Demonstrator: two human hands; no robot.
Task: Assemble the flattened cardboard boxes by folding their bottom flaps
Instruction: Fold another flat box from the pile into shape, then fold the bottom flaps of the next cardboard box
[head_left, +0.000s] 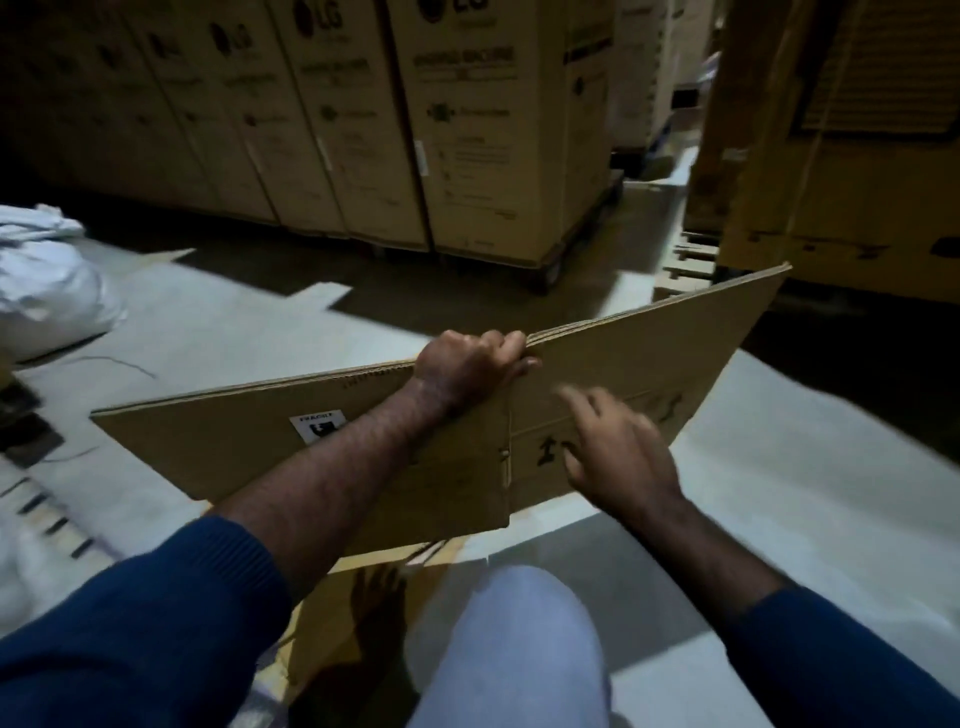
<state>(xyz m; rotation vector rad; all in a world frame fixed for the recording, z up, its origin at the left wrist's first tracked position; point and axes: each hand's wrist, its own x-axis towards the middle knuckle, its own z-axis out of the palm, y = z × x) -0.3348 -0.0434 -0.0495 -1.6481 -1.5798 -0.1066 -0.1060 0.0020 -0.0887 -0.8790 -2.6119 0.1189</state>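
A flattened cardboard box (218, 441) stands on edge in front of me, tilted up to the right, with a small white fragile sticker on its near face. My left hand (467, 366) grips its top edge near the middle, fingers curled over the rim. My right hand (618, 447) is blurred, fingers spread and relaxed in front of the box's right panel; I cannot tell whether it touches the panel. More flat cardboard (332, 613) lies on the floor under my bare foot and knee.
Tall printed cartons (467, 130) on a wheeled base line the back. Yellowish crates on a pallet (841, 197) stand at the right. A white sack (47, 291) sits at the left. Pale floor sheeting (779, 493) spreads around me.
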